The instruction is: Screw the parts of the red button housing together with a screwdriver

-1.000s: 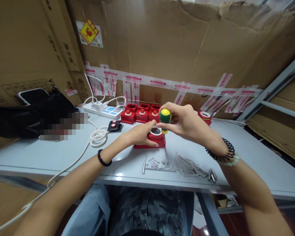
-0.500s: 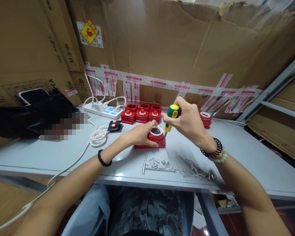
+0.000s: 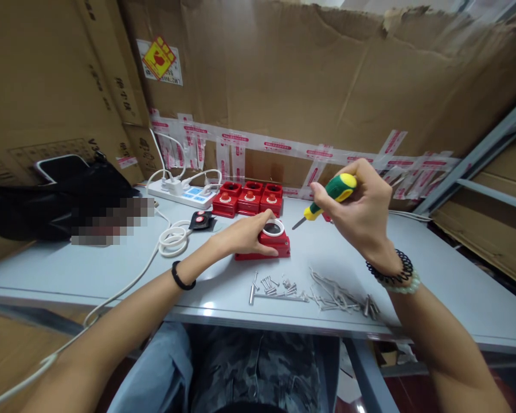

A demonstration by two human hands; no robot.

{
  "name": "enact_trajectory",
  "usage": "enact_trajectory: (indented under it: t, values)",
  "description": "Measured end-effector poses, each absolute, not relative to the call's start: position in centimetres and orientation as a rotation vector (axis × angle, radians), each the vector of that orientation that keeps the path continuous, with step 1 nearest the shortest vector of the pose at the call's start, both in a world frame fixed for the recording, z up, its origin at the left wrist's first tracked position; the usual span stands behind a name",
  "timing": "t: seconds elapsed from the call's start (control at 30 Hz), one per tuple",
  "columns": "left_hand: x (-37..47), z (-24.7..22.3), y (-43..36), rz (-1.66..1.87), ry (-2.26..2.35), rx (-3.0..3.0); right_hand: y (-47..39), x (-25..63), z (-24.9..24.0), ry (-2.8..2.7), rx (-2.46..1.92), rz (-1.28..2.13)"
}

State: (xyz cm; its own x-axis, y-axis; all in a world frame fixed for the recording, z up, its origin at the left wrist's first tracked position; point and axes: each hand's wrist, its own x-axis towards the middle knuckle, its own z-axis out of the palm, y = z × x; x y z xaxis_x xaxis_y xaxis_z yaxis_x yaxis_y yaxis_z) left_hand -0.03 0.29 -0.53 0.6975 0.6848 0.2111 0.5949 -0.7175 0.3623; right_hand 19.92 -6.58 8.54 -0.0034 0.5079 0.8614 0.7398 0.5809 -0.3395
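Observation:
My left hand (image 3: pixel 251 235) is closed around a red box-shaped device (image 3: pixel 282 245) on the table, thumb in front and fingers over its top. A white ring with a dark centre sits on the device's upper face. In my right hand (image 3: pixel 361 209) is a screwdriver (image 3: pixel 336 188) with a green and yellow handle, tilted, its tip just right of the device and apart from it. Nearer the table edge lie several loose screws (image 3: pixel 270 284), a metal T-handle tool (image 3: pixel 275 296) and a pile of thin metal pieces (image 3: pixel 337 292).
Three similar red devices (image 3: pixel 248 201) stand in a row at the back. A white power strip (image 3: pixel 189 194) with plugs is left of them. A coiled white cable (image 3: pixel 172 240), a small black piece with red buttons (image 3: pixel 200 220) and a black bag (image 3: pixel 69 198) lie left. Cardboard (image 3: pixel 284 74) walls the rear.
My right hand has moved right and lifted the screwdriver off the red device, tilting it over from nearly upright. My left hand stays on the device.

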Motion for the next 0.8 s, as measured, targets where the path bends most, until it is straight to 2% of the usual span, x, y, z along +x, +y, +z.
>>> enact_trajectory:
  t: [0.27,0.43,0.53,0.8]
  values:
    - [0.1,-0.3,0.6,0.667,1.376,2.589,-7.3,21.1,7.5,-1.612,-1.067,-0.209]
    - [-3.5,1.1,-0.1,0.376,1.007,2.523,-6.6,21.9,6.7,-1.612,-1.076,-0.195]
    - [-4.9,1.6,-0.1,0.347,0.957,2.563,-6.6,22.0,6.4,-1.619,-1.099,-0.207]
    - [-3.2,0.6,-0.8,0.351,1.299,2.706,-6.8,21.8,5.9,-1.651,-1.095,-0.234]
